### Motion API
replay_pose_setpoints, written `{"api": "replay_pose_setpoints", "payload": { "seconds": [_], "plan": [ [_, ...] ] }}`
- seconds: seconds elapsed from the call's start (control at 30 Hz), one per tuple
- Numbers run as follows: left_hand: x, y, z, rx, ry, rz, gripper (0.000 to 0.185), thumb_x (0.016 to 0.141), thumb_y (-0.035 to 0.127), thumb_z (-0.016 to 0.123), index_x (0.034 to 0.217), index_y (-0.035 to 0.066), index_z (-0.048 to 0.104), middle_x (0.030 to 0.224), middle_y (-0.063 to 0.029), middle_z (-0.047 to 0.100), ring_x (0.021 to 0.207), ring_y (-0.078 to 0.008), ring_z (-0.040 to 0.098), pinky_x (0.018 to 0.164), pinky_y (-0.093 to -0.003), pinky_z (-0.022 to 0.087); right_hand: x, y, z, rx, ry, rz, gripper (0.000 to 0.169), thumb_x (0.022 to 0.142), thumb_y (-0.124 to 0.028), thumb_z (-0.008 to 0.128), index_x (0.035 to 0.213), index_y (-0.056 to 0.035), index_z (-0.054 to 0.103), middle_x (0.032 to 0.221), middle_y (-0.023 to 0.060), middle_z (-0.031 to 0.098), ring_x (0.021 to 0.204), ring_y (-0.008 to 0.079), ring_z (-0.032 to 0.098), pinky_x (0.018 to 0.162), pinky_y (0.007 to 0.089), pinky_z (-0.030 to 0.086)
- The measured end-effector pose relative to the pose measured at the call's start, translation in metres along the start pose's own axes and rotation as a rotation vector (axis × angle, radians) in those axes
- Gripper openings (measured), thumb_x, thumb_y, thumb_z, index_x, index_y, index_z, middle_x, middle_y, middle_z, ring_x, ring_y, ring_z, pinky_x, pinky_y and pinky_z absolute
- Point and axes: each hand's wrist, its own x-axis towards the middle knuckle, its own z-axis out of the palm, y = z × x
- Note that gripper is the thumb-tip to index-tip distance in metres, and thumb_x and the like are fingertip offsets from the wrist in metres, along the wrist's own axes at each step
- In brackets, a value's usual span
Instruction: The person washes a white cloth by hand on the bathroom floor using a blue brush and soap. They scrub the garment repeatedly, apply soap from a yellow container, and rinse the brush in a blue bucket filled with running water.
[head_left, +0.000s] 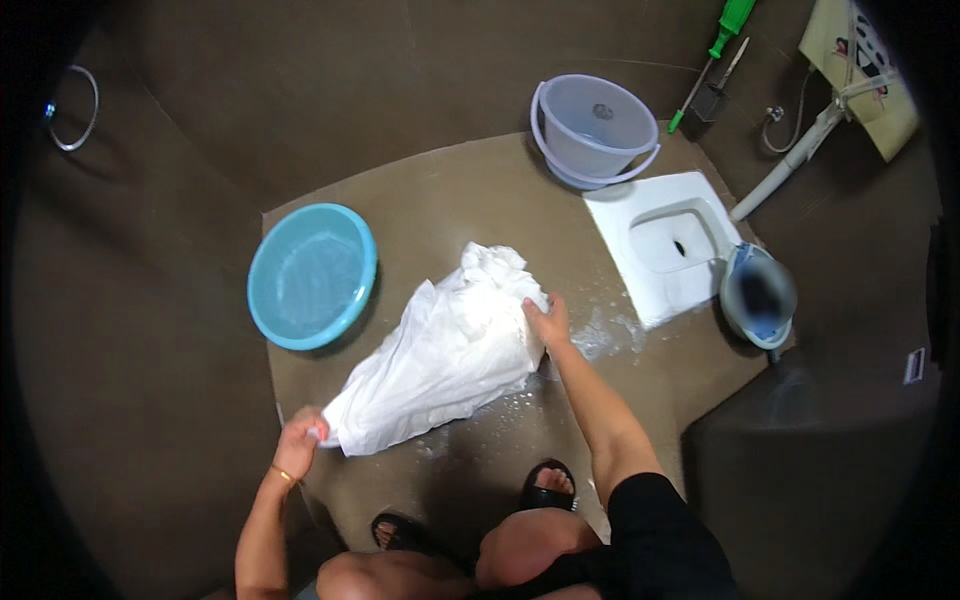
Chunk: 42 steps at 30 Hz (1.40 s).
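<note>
A white cloth (450, 345) lies in a bunched, wet-looking heap on the floor before me, drawn out to a narrow end at the left. That narrow end is pinched in my left hand (298, 441), which wears a gold-coloured band at the wrist. At the far right side of the heap, my right hand (550, 321) rests with thumb and fingers against the gathered folds; whether it grips any cloth cannot be made out. A blue plastic basin (313, 277) with a pale bottom stands to the left of the cloth.
A pale bucket (596, 124) with a handle stands beside a white squat toilet (675, 244). A small bin (780, 330) sits at the toilet's right. A green-handled brush (701, 82) leans in the corner near a white pipe (787, 169). Suds and water (596, 337) wet the brown floor.
</note>
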Motion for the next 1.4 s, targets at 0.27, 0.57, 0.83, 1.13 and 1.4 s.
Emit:
{"api": "replay_pose_setpoints", "payload": {
  "seconds": [0.27, 0.57, 0.83, 1.13, 1.4],
  "plan": [
    [0.019, -0.031, 0.053, 0.714, 0.027, -0.205, 0.083, 0.061, 0.030, 0.079, 0.133, 0.015, 0.041, 0.138, -0.0262, 0.032, 0.126, -0.0385, 0.036, 0.103, -0.0407, 0.033, 0.000, 0.014, 0.037, 0.145, -0.218, 0.074, 0.074, 0.068, -0.022, 0.073, 0.129, 0.0017, 0.039, 0.126, 0.0236, 0.049, 0.117, 0.0350, 0.049, 0.098, 0.0378, 0.039],
    [0.185, 0.003, 0.141, 0.897, -0.277, 0.012, 0.077, 0.063, 0.032, 0.076, 0.131, 0.022, 0.040, 0.122, -0.0161, 0.050, 0.113, -0.0363, 0.048, 0.087, -0.0569, 0.038, -0.110, -0.041, -0.035, 0.023, -0.674, -0.382, 0.034, 0.075, -0.007, 0.062, 0.108, -0.0023, 0.056, 0.095, 0.0088, 0.062, 0.092, 0.0153, 0.056, 0.084, 0.0298, 0.045],
    [0.083, -0.026, 0.005, 0.881, -0.238, 0.223, 0.065, 0.059, 0.004, 0.066, 0.118, 0.030, 0.058, 0.078, -0.0060, 0.053, 0.083, -0.0276, 0.055, 0.073, -0.0384, 0.045, -0.058, 0.073, -0.152, -0.241, -0.641, 0.362, 0.035, 0.067, -0.018, 0.063, 0.100, -0.0071, 0.064, 0.087, 0.0130, 0.066, 0.081, 0.0244, 0.063, 0.071, 0.0380, 0.049],
    [0.044, -0.087, 0.016, 0.767, -0.727, -0.021, 0.046, 0.069, 0.037, 0.072, 0.113, 0.023, 0.062, 0.104, -0.0114, 0.063, 0.101, -0.0277, 0.057, 0.088, -0.0367, 0.044, -0.072, 0.042, -0.092, -0.059, -0.625, 0.421, 0.051, 0.069, -0.041, 0.073, 0.103, -0.0047, 0.061, 0.091, 0.0071, 0.065, 0.080, 0.0176, 0.060, 0.071, 0.0328, 0.049],
    [0.285, 0.000, 0.163, 0.787, 0.242, 0.205, 0.073, 0.071, 0.003, 0.061, 0.136, 0.025, 0.037, 0.130, -0.0174, 0.046, 0.123, -0.0339, 0.040, 0.101, -0.0397, 0.036, -0.090, 0.013, -0.076, 0.140, -0.366, -0.108, 0.011, 0.069, -0.002, 0.062, 0.079, -0.0006, 0.059, 0.077, 0.0062, 0.058, 0.074, 0.0181, 0.056, 0.066, 0.0297, 0.044]
  ]
}}
